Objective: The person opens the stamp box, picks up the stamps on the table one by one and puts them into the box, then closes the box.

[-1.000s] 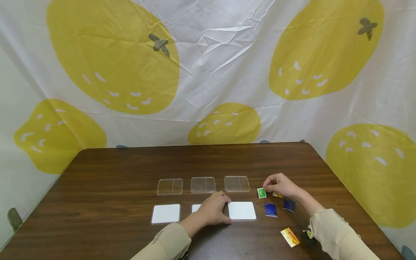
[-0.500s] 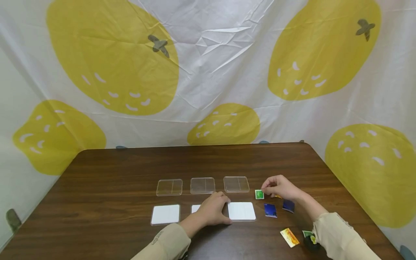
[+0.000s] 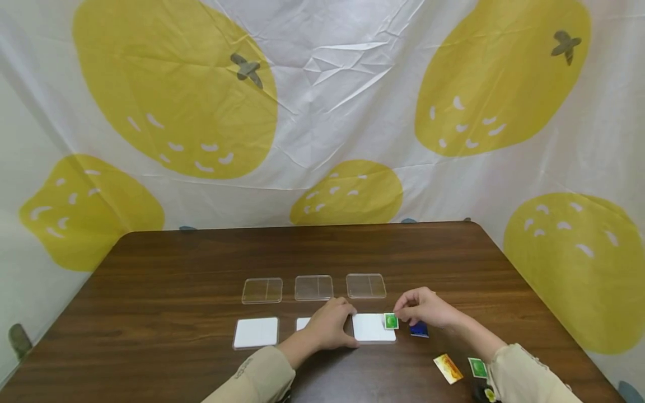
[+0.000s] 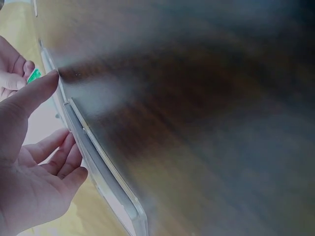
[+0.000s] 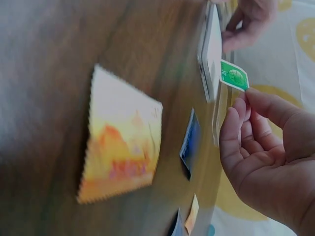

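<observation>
My right hand [image 3: 428, 308] pinches a green stamp [image 3: 391, 321] between thumb and fingertips, over the right end of a white card in a clear plastic case [image 3: 372, 327]. In the right wrist view the stamp [image 5: 234, 75] shows its pale border; I cannot tell whether it touches the card. My left hand [image 3: 330, 324] holds that same case by its left end, thumb at the near edge and fingers at the far edge. A blue stamp [image 3: 419, 329] lies partly hidden below my right hand.
Two similar cases with white cards, one far left [image 3: 256, 333] and one mostly behind my left hand [image 3: 303, 323], share the row. Three clear lids [image 3: 314, 287] lie behind. Nearer me lie an orange stamp [image 3: 448, 368] and another green stamp [image 3: 477, 368]. A lemon-print cloth [image 3: 347, 129] hangs behind the table.
My right hand has carried the green stamp left and nearer to me, from beside the right case to over the card's right end. My left hand has stayed put.
</observation>
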The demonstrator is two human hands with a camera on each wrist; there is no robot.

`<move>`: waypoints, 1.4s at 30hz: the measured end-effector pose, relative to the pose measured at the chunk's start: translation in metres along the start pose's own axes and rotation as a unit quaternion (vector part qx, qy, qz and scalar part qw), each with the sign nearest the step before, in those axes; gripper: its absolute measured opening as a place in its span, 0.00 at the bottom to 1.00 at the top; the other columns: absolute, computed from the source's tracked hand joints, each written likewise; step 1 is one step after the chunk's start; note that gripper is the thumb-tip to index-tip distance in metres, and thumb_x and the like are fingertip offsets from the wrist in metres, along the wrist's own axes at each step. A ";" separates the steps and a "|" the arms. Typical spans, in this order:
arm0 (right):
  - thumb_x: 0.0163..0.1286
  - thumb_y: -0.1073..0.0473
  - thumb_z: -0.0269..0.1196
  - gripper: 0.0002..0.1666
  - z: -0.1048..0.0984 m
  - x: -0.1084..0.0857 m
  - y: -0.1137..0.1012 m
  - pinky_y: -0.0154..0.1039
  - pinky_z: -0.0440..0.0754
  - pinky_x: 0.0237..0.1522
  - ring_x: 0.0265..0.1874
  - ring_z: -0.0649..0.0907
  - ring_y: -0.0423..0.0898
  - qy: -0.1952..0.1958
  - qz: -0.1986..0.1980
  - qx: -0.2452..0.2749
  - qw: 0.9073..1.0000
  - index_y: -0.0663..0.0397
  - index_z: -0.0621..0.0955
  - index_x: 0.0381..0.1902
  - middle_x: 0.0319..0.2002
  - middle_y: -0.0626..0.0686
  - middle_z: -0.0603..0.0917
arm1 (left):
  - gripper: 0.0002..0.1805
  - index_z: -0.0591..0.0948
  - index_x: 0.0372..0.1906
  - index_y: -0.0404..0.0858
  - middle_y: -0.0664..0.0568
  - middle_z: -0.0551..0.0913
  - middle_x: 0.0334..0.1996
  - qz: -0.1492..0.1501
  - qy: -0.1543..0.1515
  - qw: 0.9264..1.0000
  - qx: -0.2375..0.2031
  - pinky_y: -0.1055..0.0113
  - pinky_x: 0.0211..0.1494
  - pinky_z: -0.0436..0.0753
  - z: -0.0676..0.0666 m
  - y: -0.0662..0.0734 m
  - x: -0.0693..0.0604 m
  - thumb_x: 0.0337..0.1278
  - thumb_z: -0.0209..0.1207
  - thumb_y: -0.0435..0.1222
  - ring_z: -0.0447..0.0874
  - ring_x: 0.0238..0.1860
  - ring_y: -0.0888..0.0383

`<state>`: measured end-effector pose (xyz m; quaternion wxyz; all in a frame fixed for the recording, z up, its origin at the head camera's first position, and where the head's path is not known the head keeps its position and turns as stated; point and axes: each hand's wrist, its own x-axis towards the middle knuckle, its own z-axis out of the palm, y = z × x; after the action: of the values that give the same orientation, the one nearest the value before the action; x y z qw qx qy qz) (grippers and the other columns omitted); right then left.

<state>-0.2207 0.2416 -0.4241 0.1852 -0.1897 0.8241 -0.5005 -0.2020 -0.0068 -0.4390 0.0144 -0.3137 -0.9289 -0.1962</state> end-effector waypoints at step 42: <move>0.51 0.68 0.65 0.03 0.038 0.010 -0.010 0.32 0.72 0.15 0.14 0.73 0.39 0.146 0.004 -0.152 0.977 0.63 0.80 0.21 0.17 0.48 0.77 | 0.29 0.80 0.41 0.38 0.55 0.77 0.36 0.003 0.001 1.000 -0.006 0.71 0.42 0.74 -0.002 -0.009 0.001 0.27 0.72 0.47 0.72 0.39 0.60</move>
<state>-0.2090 0.2040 -0.4325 0.0335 -0.1370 0.9096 -0.3908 -0.2080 -0.0136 -0.4398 0.0136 -0.3167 -0.9266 -0.2024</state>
